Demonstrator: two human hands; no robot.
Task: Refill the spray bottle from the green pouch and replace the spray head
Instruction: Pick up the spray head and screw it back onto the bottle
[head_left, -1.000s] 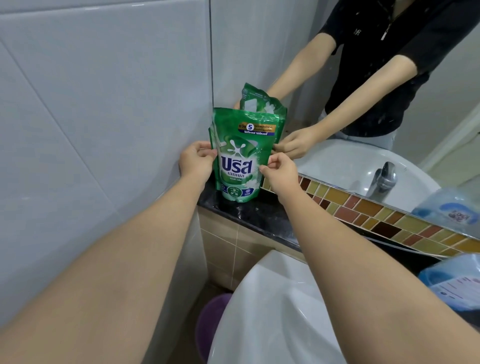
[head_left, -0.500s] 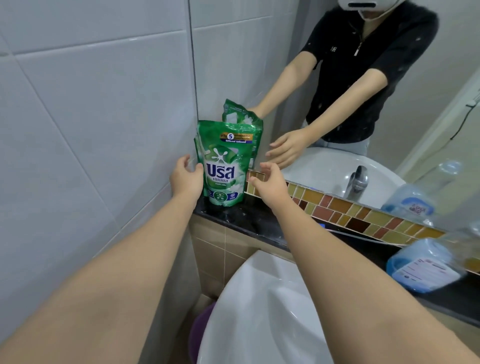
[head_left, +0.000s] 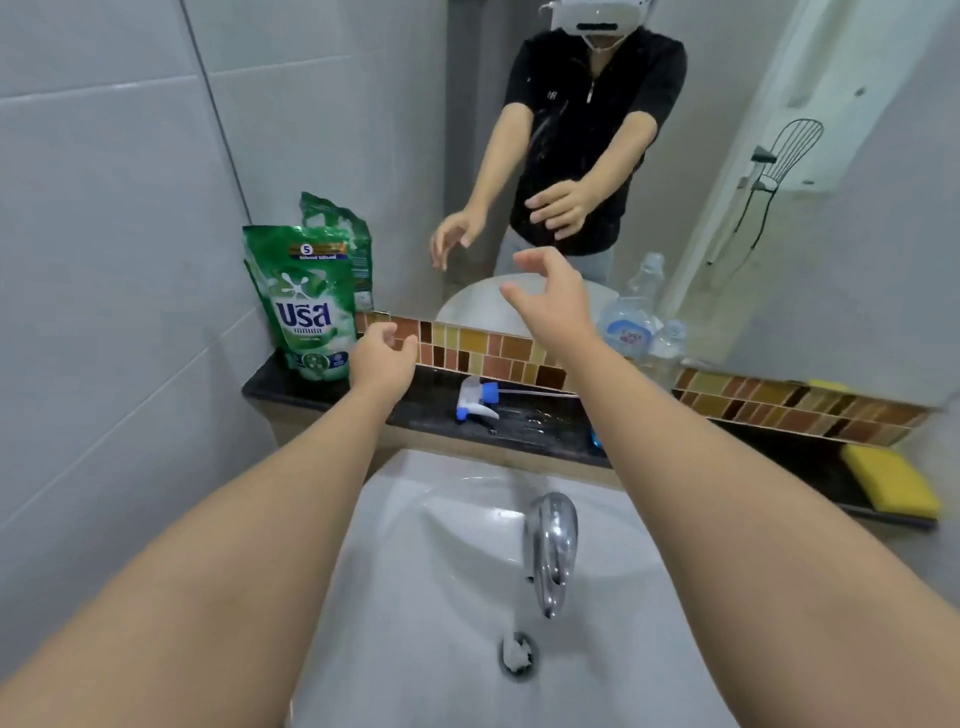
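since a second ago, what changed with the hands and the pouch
Both hands let go of the green pouch. The left hand drew back just to its right; the right hand lifted away rightward, toward the spray bottle. Both are open and empty. The pouch stays upright in the ledge corner.

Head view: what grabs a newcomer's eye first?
The green pouch stands upright at the left end of the dark ledge, against the tiled wall. Both hands, left and right, hover open and empty above the ledge. The spray head lies on the ledge between them.
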